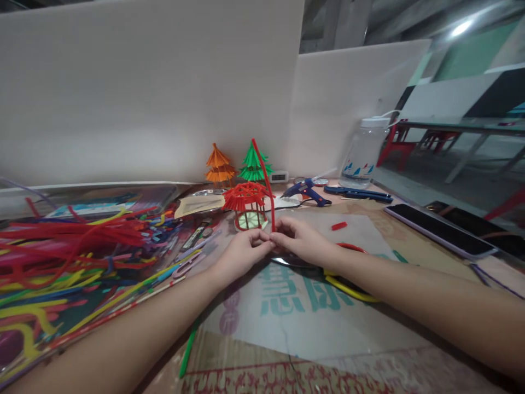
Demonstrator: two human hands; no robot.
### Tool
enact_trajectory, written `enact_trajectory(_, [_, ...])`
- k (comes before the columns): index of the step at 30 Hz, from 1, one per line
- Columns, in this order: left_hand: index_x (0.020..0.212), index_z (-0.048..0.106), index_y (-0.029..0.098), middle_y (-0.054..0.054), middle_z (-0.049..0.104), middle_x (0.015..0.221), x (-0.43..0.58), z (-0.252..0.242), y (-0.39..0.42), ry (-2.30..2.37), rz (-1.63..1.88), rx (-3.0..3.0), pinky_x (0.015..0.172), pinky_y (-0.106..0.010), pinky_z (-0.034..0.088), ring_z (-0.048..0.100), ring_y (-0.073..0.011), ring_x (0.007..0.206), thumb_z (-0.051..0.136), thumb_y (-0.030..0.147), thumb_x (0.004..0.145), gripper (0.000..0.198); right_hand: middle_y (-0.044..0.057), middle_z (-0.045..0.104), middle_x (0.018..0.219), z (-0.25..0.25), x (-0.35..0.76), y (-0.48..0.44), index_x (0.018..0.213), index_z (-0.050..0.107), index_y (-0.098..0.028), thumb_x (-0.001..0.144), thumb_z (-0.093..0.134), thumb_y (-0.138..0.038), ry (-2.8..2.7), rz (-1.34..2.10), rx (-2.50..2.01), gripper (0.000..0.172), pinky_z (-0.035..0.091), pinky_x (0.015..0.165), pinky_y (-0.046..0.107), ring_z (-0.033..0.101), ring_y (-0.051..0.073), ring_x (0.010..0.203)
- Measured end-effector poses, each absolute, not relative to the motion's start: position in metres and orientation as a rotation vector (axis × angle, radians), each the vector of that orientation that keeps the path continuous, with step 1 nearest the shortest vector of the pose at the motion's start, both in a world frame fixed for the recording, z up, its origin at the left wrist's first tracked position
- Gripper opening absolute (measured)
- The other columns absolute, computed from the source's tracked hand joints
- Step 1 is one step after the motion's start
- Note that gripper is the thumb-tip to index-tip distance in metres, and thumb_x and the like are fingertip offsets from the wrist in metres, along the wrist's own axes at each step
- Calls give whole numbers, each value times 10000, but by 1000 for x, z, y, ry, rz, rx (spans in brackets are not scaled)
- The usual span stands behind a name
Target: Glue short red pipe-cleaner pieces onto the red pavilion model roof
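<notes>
Red fuzzy strip [264,169] rises nearly upright from between the thumb and fingers of the right hand [303,241], in the head view, its lower end pinched there and its tip leaning slightly left. The left hand [244,251] meets it at that lower end, thumb and fingers pressed together; whether they grip the strip too, I cannot tell. Just beyond the left fingers stands a small pavilion [245,196] with a red roof, thin posts and a pale green floor. Behind it, farther from the fingers, are an orange tree [219,167] and a green tree [249,167], the strip's upper part crossing in front of the latter. Beyond the right fingers lie a blue glue gun [305,189] and, farther right, a clear bottle [361,153] and a dark phone [438,230]. A short red piece [339,225] rests to the right of the fingers. Under the hands a shiny metal dish [295,264] partly shows, on a pale sheet [348,334] printed with green characters, spread over the counter [410,249]. Well left of the fingers sprawls a heap of coloured strips [82,246], mostly red and yellow.
</notes>
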State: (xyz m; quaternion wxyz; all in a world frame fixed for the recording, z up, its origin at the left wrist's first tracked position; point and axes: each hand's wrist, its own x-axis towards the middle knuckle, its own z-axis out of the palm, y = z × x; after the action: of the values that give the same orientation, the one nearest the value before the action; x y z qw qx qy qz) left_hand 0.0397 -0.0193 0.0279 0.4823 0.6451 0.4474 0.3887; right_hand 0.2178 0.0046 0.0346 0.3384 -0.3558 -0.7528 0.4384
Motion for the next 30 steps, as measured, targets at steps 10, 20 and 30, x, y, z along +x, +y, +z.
enact_trajectory(10, [771, 656, 157, -62, 754, 817, 35, 23, -17, 1081, 940, 1582, 717, -266, 497, 682, -167, 746, 720, 415, 758, 265, -28, 604, 672, 32, 215, 6, 841, 528, -198, 862, 631, -381, -1914, 1219, -880, 212, 418, 540, 249, 563, 126, 586])
enact_trajectory(20, [820, 738, 139, -52, 734, 788, 26, 24, -14, 1130, 887, 1664, 662, -260, 449, 628, -159, 706, 619, 448, 827, 331, -45, 566, 618, 34, 217, 9, 812, 522, -202, 867, 607, -381, -1969, 1167, -887, 205, 386, 496, 244, 522, 119, 541])
enact_trajectory(30, [920, 716, 159, -67, 777, 926, 27, 18, -12, 991, 880, 1603, 802, -276, 513, 711, -172, 837, 705, 441, 807, 304, -39, 562, 668, 36, 217, 7, 835, 528, -200, 866, 609, -371, -1965, 1139, -877, 192, 398, 533, 250, 536, 123, 590])
